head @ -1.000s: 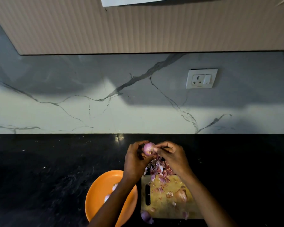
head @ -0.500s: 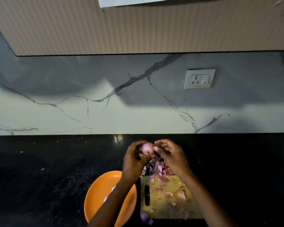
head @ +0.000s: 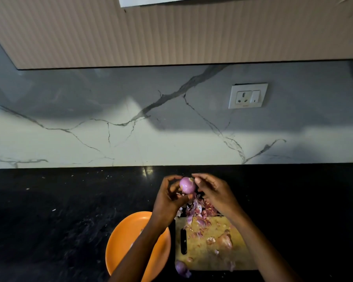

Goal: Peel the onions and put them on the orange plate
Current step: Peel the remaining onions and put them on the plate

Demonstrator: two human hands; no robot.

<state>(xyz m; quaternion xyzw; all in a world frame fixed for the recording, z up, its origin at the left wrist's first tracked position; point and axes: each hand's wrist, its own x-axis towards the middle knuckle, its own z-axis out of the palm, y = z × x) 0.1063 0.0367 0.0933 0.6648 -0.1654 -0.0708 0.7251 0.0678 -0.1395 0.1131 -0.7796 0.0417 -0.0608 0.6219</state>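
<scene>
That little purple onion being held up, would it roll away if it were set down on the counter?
Probably: the onion looks round and smooth, so it would likely roll on the flat black counter. Its peeled skin looks glossy, perhaps slippery. The left hand lifts it with fingertips, suggesting it is light.

Left forearm covers the middle of the orange plate (head: 120,247), hiding most of its pale contents; plate and both forearms cut off by the bottom edge; right hand (head: 216,192) fingertips blurred against the onion (head: 187,185)

Plate (head: 126,237) lies left of cutting board (head: 230,259); peels (head: 198,210) behind.
</scene>
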